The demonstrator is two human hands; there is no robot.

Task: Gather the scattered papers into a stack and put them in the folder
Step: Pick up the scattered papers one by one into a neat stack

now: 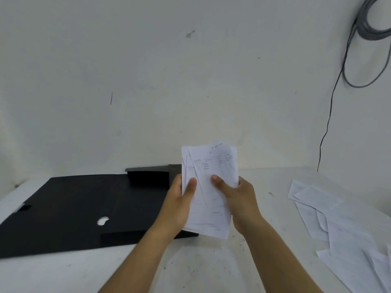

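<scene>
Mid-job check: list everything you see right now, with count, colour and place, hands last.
held stack of papers: one uneven bundle, white with faint print, upright between both hands above the folder's right end
loose papers: several overlapping sheets, exact count unclear, white, on the table at right
folder: one, black, lying open and flat on the table's left half, with a small round hole
table: one, white, speckled
cable: black, hanging down the wall at right, from grey coils at the top corner
wall: white, scuffed, behind the table
left hand: gripping the stack's left edge
right hand: gripping the stack's right edge
</scene>
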